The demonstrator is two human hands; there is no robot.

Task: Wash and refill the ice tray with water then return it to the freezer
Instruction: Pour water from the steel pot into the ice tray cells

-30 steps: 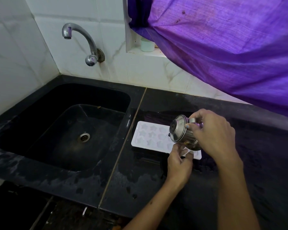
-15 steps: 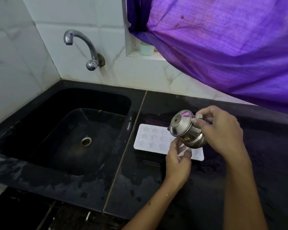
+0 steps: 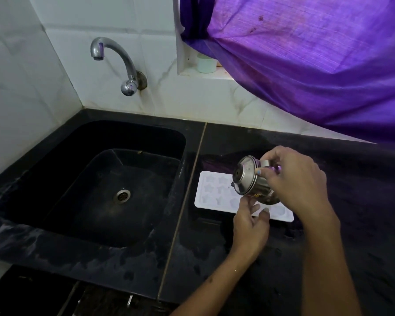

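Your right hand (image 3: 297,179) grips a tilted steel jug (image 3: 251,179) over the white ice tray (image 3: 211,190) on the worktop (image 3: 351,201), right of the sink (image 3: 55,156); left hand (image 3: 251,226), fingers loosely spread, steadies the tray's near edge — pour slowly, cell by cell.

Right hand (image 3: 294,179) raised with fingers curled in a grip; left hand (image 3: 251,226) below, fingers loosely extended.

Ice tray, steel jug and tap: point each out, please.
Ice tray (image 3: 211,192): head view, on its left star-shaped cells.
Steel jug (image 3: 245,176): head view, on its lid, tilted over the tray.
Tap (image 3: 121,54): head view, on its curved spout.
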